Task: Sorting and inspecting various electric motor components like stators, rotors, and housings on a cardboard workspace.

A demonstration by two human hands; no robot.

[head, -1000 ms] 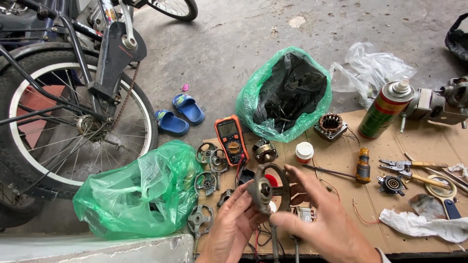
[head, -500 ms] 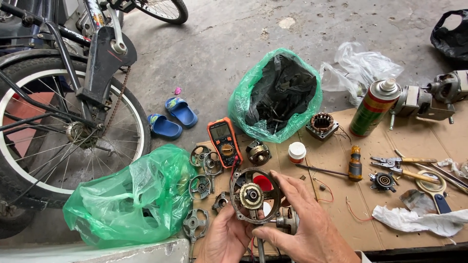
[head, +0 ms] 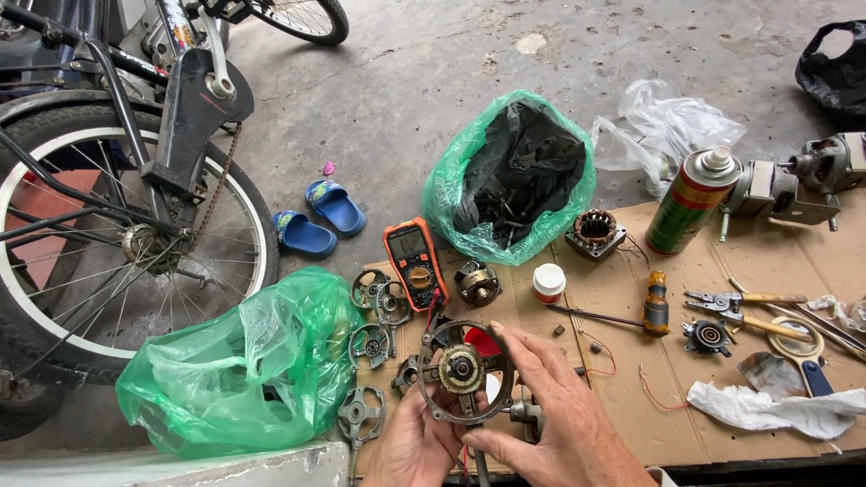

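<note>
Both my hands hold a round metal motor end cover (head: 464, 372) with a brass-coloured hub in its middle, over a brown cardboard sheet (head: 722, 379). My left hand (head: 412, 444) grips its lower left rim from below. My right hand (head: 559, 417) closes on its right rim, thumb beneath and fingers over the top. Something red (head: 481, 343) shows through the ring. A shaft end (head: 526, 411) pokes out between my hands.
An orange multimeter (head: 414, 261), several similar metal covers (head: 374, 316), a small rotor (head: 476, 282), a white cap (head: 548, 282), a stator (head: 595, 232), a spray can (head: 692, 200), a screwdriver (head: 631, 316) and pliers (head: 744, 302) lie around. Green bags (head: 234, 374) (head: 512, 176), blue slippers (head: 317, 219) and a bicycle wheel (head: 117, 243) are at left.
The cover has turned in my hands from edge-on to face-on, showing its hub. My hands have drawn slightly lower and closer; the view shifted a little.
</note>
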